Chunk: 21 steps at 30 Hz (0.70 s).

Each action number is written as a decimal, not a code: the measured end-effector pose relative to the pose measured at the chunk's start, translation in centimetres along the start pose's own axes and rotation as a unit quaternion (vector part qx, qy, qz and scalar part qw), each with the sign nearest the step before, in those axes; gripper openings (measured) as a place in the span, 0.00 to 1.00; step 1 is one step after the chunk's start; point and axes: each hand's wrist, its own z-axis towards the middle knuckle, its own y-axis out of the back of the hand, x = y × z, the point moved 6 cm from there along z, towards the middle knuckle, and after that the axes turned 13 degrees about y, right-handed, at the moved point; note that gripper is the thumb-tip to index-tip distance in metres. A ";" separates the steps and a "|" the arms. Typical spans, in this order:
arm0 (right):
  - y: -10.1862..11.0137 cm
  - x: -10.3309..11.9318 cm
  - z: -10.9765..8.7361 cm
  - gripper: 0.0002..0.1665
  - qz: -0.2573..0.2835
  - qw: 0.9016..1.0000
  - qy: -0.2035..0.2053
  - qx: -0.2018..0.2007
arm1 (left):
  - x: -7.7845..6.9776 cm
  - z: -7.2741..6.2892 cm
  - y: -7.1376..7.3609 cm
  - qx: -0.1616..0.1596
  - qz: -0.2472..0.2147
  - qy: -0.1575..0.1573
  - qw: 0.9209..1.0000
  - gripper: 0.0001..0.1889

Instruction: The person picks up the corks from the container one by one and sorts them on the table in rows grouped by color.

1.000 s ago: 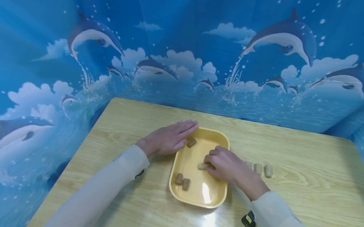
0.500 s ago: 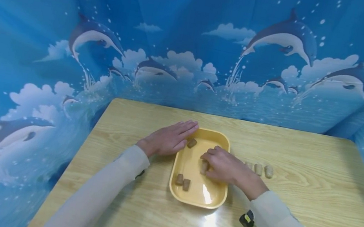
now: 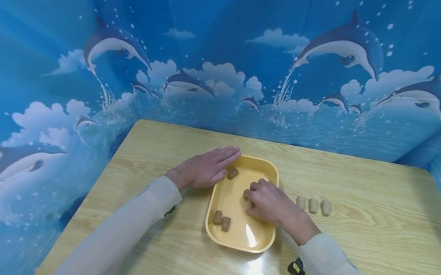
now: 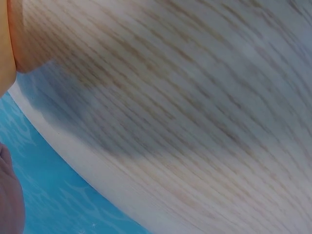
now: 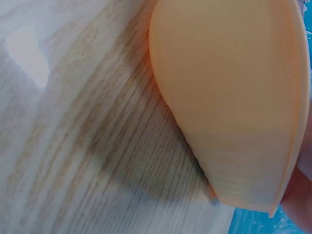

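A yellow tray (image 3: 237, 242) lies on the table. My left hand (image 3: 205, 166) rests with straight fingers along its upper left rim; in the left wrist view only a sliver of that hand (image 4: 9, 200) shows. Inside the tray, my right hand (image 3: 268, 203) has its fingers curled down round a small light tan plug-shaped block, which they almost wholly hide. A darker brown block (image 3: 233, 173) lies near the left hand. Two more brown blocks, one at the left wall (image 3: 218, 217) and one beside it (image 3: 226, 224), sit in the lower left corner.
Right of the tray, several light tan blocks (image 3: 313, 205) stand in a row on the wooden table (image 3: 381, 244), partly behind the right forearm. A blue dolphin-print curtain (image 3: 225, 51) hangs behind and at the sides. The tray's outer wall (image 5: 229, 97) fills much of the right wrist view.
The right hand's fingers have drawn in over the light tan block, which turned upright and then went out of sight under them. The left hand and tray stay put.
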 end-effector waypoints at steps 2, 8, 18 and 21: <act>0.2 0.1 -0.1 0.11 0.004 1.000 -0.001 0.001 | 0.0 0.0 0.0 0.002 0.000 0.002 1.000 0.35; 1.3 -0.4 -0.8 0.16 0.054 0.998 -0.039 -0.005 | 0.0 0.0 0.0 0.001 -0.003 0.005 1.000 0.35; 4.2 -1.8 -3.1 0.21 0.089 0.993 -0.067 -0.049 | 0.0 0.0 0.0 0.002 0.005 0.006 1.000 0.35; 4.7 -2.2 -4.3 0.22 0.092 0.991 -0.077 -0.060 | 0.0 0.0 0.0 0.001 0.005 0.005 1.000 0.35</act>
